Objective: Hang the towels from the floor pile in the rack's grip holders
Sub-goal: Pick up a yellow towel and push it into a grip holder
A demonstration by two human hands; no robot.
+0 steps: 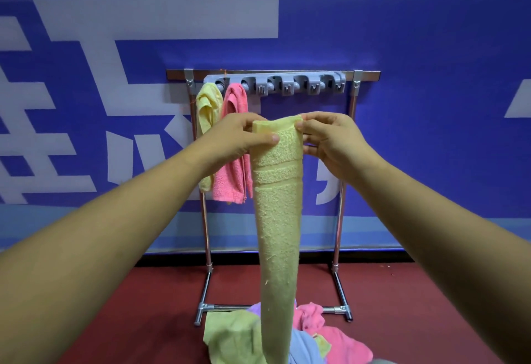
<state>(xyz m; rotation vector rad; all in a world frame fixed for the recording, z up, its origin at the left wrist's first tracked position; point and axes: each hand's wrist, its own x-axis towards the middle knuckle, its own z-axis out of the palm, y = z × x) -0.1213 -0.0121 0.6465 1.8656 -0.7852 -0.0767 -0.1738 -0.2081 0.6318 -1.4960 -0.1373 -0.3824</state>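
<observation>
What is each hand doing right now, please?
Left hand: pinching the top left corner of the yellow-green towel.
Right hand: pinching the same towel's top right corner.

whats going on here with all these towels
A person is hanging towels on a metal rack. The left hand and right hand pinch the top edge of a long yellow-green towel, held up in front of the grey holder strip. A pale yellow towel and a pink towel already hang from the strip's left end; the other holders look free. More towels lie in a pile on the floor.
</observation>
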